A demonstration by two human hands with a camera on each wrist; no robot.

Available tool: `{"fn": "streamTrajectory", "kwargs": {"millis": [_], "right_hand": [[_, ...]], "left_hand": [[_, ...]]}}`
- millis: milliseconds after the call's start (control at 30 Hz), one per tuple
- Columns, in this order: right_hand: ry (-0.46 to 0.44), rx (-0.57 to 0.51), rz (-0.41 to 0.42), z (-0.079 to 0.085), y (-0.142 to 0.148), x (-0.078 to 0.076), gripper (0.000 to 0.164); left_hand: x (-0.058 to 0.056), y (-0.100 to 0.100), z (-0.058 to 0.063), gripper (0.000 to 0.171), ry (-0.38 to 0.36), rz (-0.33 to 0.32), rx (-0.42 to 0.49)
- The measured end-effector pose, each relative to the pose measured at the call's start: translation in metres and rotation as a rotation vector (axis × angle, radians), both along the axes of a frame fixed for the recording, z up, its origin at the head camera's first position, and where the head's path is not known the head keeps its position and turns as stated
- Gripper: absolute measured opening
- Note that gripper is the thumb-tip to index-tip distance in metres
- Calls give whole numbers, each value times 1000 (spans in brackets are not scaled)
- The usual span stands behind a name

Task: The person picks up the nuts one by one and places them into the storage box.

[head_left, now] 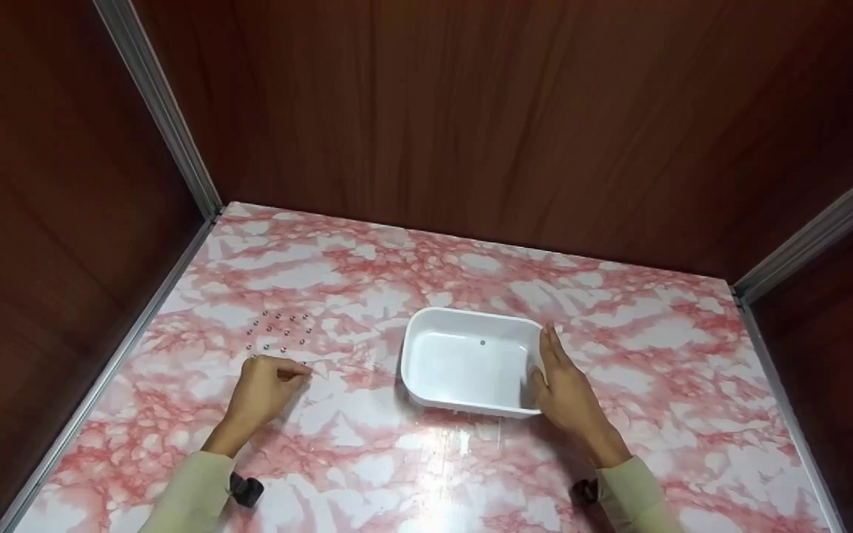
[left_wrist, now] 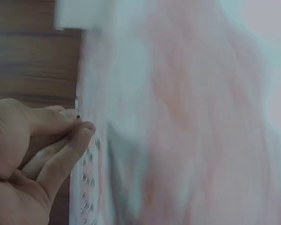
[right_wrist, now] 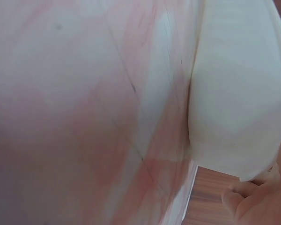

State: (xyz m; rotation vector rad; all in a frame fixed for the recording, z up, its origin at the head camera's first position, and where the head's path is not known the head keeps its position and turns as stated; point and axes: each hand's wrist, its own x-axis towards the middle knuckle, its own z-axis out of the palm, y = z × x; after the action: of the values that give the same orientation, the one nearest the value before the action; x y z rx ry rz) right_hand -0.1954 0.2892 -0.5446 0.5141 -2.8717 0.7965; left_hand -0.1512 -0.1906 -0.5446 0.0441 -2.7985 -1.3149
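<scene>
While your right hand (head_left: 567,392) lies with straight fingers flat against the right wall of the white rectangular plastic tub (head_left: 471,361), your left hand (head_left: 263,392) has thumb and forefinger pinched together at the near edge of the cluster of small metal beads (head_left: 278,333). Whether a bead sits in that pinch, you cannot tell from the blurred wrist view. One bead (head_left: 483,343) lies inside the tub, on the pink marbled tabletop (head_left: 619,311).
</scene>
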Motion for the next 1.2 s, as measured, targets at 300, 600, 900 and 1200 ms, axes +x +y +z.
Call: {"fn": "streamTrajectory", "kwargs": {"millis": [300,600,900,1200], "right_hand": [[10,-4,-5,-1,0,-1,66],[47,-11,-10,-1,-1,0,66],[26,-21,-18,-1,1,0,66],[8,-12,-25,1,0,0,66]], "left_hand": [[-10,19,8,24,-223,127,667],[-19,37,16,36,-280,108,938],[-29,56,26,35,-278,70,958],[-39,76,33,30,-295,20,982]]}}
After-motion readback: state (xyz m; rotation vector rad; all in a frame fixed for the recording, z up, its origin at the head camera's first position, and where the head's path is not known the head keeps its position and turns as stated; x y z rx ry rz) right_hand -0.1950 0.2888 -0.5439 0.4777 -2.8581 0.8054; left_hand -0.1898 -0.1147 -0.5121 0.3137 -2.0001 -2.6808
